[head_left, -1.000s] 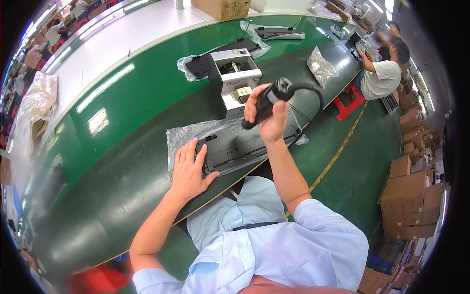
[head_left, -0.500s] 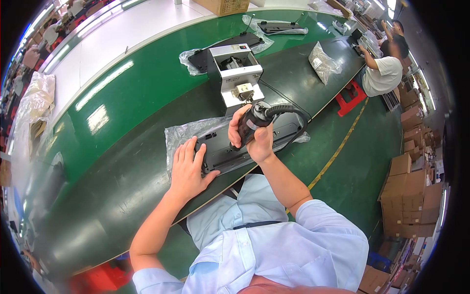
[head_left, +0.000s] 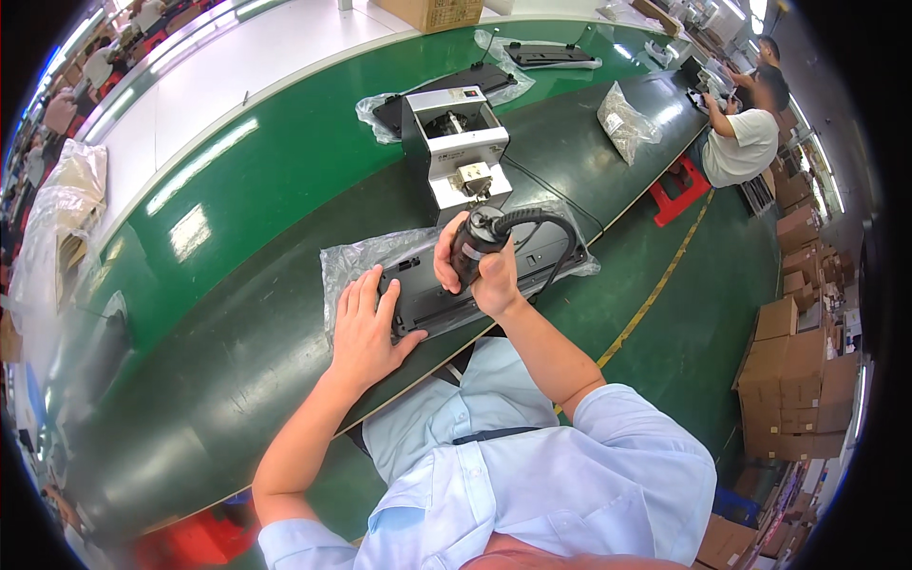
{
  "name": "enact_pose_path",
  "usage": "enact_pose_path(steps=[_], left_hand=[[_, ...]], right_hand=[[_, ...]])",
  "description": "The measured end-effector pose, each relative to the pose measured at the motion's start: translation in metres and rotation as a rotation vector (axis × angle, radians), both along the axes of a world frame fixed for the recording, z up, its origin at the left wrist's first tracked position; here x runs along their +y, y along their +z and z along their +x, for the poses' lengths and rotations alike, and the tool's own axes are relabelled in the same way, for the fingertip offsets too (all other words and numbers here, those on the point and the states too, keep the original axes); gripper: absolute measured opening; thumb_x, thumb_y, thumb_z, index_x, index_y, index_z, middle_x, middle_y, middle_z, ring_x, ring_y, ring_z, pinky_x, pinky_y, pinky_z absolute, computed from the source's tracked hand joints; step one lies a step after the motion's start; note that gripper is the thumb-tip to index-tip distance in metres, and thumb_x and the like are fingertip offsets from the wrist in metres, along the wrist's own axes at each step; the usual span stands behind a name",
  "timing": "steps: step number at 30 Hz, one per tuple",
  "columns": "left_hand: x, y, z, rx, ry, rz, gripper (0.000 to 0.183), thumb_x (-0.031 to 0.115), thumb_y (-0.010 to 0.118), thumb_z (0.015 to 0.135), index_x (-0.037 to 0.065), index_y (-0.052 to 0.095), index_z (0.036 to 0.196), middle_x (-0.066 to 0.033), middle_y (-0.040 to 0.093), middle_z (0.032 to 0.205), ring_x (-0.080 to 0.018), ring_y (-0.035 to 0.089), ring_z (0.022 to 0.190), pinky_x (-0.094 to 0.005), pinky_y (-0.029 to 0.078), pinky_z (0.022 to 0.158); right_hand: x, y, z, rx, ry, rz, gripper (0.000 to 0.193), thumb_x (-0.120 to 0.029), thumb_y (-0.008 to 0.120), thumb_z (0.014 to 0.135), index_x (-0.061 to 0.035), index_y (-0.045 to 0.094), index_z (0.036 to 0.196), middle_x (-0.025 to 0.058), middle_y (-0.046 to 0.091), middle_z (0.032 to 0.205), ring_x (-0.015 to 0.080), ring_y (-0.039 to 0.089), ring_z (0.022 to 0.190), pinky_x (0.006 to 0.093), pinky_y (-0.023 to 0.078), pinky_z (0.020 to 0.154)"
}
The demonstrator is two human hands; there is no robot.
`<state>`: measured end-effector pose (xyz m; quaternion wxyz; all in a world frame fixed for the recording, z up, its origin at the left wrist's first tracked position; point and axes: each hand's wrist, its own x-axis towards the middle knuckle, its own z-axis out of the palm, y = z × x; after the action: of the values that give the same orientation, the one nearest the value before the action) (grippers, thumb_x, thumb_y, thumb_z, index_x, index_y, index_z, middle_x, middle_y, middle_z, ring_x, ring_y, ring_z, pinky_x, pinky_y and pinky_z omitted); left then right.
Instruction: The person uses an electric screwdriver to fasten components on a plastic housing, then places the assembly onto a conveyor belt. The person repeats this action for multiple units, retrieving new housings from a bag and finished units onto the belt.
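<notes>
My right hand (head_left: 490,275) is wrapped round a black electric screwdriver (head_left: 472,249) with a thick cord at its top. It is held over a long black plastic panel (head_left: 427,291) that lies on a clear plastic bag (head_left: 344,261). The screwdriver's tip is hidden behind the tool and my hand. My left hand (head_left: 369,323) lies flat with fingers spread on the panel's left end. Just beyond the panel stands a silver and black screw feeder (head_left: 459,142).
Two more dark panels (head_left: 551,55) on plastic film lie farther along the green conveyor belt (head_left: 285,161). A clear bag of small parts (head_left: 627,123) sits to the right. Past it, a co-worker in a white shirt (head_left: 743,147) is beside a red stool (head_left: 680,192). Cardboard boxes (head_left: 788,380) are stacked at right.
My right hand and the screwdriver have shifted slightly left and nearer me. My left hand stays in place. The panels on the green belt have moved a little to the right.
</notes>
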<state>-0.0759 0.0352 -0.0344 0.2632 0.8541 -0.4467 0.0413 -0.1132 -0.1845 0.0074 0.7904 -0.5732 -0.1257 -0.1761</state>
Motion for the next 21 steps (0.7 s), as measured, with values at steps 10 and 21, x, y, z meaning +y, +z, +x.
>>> enact_pose_path(steps=[10, 21], left_hand=[[0.003, -0.003, -0.007, -0.059, 0.039, 0.020, 0.079, 0.042, 0.086, 0.076, 0.006, 0.057, 0.141, -0.0275, 0.044, 0.150, -0.0465, 0.042, 0.138, -0.0568, 0.034, 0.115], [0.014, -0.003, 0.010, -0.059, -0.056, 0.012, 0.079, 0.044, 0.088, 0.072, 0.004, 0.062, 0.136, -0.0225, 0.052, 0.147, -0.0412, 0.046, 0.140, -0.0528, 0.036, 0.116]], right_hand=[[-0.070, 0.037, 0.057, -0.417, -0.417, -0.003, 0.069, -0.064, 0.061, 0.096, 0.0042, 0.056, 0.103, 0.0085, 0.057, 0.067, 0.0145, 0.055, 0.056, 0.0284, 0.044, 0.051], [-0.030, 0.029, 0.034, -0.178, -0.242, -0.036, 0.076, -0.076, 0.049, 0.095, -0.0022, 0.054, 0.111, 0.0067, 0.053, 0.067, 0.0164, 0.053, 0.055, 0.0324, 0.046, 0.053]])
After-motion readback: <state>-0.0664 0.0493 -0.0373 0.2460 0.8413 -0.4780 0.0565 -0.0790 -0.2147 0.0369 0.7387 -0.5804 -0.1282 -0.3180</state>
